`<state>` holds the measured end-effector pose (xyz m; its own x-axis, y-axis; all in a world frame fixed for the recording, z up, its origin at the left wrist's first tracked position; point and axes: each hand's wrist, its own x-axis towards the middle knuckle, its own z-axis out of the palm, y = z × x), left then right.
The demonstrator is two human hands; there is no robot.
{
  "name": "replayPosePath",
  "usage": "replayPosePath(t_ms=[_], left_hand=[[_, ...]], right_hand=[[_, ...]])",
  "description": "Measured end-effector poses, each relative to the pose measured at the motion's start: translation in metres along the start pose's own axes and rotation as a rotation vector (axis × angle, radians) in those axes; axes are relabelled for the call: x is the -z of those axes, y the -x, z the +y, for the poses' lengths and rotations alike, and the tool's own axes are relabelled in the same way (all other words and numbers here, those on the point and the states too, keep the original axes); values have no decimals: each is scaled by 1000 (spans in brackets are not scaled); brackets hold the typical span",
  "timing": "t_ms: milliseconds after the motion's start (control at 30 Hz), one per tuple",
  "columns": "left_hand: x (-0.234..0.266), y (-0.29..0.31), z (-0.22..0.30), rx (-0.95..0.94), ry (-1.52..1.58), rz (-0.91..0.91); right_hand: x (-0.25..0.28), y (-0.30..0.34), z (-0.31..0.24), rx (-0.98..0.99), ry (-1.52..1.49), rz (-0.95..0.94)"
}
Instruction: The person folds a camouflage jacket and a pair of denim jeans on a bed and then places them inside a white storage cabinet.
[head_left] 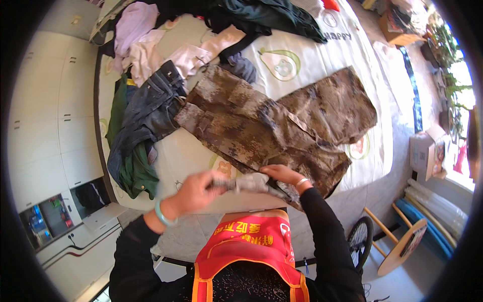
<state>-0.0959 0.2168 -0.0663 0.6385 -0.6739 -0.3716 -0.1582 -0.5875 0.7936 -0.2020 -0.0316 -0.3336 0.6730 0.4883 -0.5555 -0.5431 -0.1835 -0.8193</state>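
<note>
Brown camouflage trousers [241, 133] lie spread on the bed in front of me, one leg angled out to the right. At their near edge, a bunched strip of light grey cloth [249, 183] stretches between my hands; I cannot tell whether it is part of the trousers. My left hand [193, 194], slightly blurred, is closed on the strip's left end. My right hand [287, 175] is closed over the near edge of the trousers at the strip's right end, its fingertips partly hidden by cloth. Left of the trousers lie blue jeans [146, 113].
The bed [327, 53] has a white, avocado-patterned sheet. A green garment [136, 173], a lilac garment [135, 25] and dark clothes [271, 17] are heaped left and far. White cabinets [53, 116] stand left; a wooden stool [402, 246] and a bicycle wheel [360, 239] are right.
</note>
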Motion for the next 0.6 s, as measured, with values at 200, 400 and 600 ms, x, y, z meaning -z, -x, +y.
replayPosePath(t_ms=[200,400,600], left_hand=[[63,-134,-99,31,32,398],[61,-203,-192,143,-178,426],[44,-228,-221,199,-256,572]], right_hand=[[80,65,16,-283,-70,281],[83,115,13,-232,26,437],[97,95,60,-117,-10,585]])
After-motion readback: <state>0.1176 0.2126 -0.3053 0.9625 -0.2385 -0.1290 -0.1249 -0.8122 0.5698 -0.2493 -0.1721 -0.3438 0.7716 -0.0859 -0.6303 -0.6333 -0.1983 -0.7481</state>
